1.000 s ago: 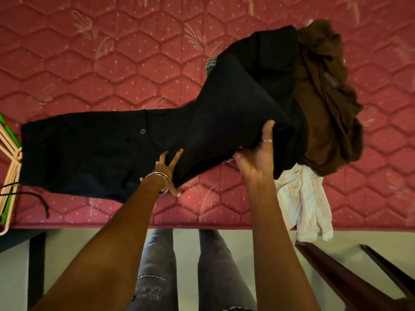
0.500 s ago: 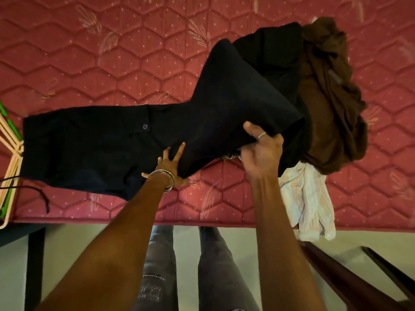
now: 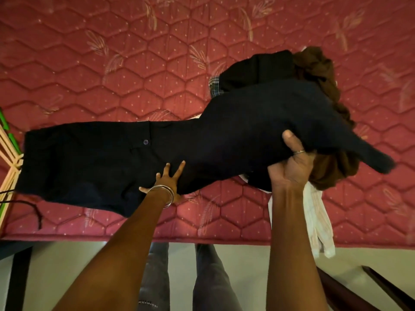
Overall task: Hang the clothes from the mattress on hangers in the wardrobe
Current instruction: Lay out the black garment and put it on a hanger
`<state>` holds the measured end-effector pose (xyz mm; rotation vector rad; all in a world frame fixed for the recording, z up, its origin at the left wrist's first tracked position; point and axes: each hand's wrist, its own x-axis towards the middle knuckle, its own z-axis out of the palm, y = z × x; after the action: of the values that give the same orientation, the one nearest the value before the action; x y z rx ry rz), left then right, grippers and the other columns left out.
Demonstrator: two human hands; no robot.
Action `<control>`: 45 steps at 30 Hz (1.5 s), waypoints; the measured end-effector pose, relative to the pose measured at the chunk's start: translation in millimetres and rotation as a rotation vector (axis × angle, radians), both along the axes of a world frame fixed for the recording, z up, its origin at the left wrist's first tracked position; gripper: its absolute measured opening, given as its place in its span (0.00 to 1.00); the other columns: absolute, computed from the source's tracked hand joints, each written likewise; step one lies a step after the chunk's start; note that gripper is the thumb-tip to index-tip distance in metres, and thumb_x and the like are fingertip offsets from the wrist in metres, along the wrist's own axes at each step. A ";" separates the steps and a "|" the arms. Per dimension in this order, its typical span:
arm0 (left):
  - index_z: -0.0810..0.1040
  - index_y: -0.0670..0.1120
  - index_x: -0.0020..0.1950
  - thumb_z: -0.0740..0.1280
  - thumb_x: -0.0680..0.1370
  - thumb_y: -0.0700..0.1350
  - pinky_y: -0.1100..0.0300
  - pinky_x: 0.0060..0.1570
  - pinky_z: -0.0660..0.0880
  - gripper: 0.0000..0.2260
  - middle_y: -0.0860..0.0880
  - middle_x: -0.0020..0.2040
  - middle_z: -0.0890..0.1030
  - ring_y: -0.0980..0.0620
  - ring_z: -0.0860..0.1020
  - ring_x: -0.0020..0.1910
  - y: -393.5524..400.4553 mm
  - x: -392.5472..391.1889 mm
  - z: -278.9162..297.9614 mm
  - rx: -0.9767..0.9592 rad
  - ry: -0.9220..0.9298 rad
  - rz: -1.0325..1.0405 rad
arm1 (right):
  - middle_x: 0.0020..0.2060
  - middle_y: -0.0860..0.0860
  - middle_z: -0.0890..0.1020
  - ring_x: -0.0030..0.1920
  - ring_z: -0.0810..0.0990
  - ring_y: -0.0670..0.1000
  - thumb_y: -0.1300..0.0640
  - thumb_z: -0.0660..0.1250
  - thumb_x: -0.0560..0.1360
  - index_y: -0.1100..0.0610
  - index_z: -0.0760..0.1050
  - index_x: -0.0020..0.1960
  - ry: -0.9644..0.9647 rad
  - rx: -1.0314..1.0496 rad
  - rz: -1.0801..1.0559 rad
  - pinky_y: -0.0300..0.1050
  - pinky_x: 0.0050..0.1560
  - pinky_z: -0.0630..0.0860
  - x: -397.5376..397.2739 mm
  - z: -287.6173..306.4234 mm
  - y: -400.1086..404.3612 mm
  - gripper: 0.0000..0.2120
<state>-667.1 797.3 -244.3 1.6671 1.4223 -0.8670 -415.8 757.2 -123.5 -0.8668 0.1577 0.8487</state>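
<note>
Since the earlier frames, the right hand (image 3: 292, 167) has carried the leg end of the dark navy trousers (image 3: 139, 158) further to the right, so that the hem now points out over the brown garment (image 3: 323, 173) instead of hanging folded under the hand. This hand grips the cloth from below, the thumb up on the near side and a ring on one finger. The left hand (image 3: 167, 180), with thin bangles at the wrist, stays flat on the trousers near the middle, the fingers spread wide and straight, pressing the cloth on the mattress (image 3: 112, 63).

The waist part of the trousers lies flat on the mattress toward the left, and a small button shows on it. The mattress is dark pink, quilted in hexagons with pale leaf patterns. On its right side lies a pile: a black garment (image 3: 258, 70), the brown garment and a white striped shirt (image 3: 318, 223) that hangs over the near edge. At the left edge some beige and green hangers (image 3: 9, 158) are partly visible. Below the mattress a pale floor (image 3: 67, 261) shows, and the person's legs in grey jeans.
</note>
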 end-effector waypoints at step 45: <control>0.72 0.44 0.69 0.66 0.78 0.42 0.63 0.39 0.76 0.19 0.46 0.46 0.83 0.56 0.82 0.39 18.3 15.3 22.4 -0.004 -0.710 0.727 | 0.64 0.47 0.72 0.58 0.78 0.40 0.63 0.74 0.70 0.54 0.63 0.66 -0.483 -0.380 -0.147 0.36 0.59 0.74 -29.5 46.8 -9.7 0.30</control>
<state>-651.8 815.6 -221.9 1.1198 1.3309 0.1301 -445.3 747.4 -76.7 -1.3756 -0.0437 0.4567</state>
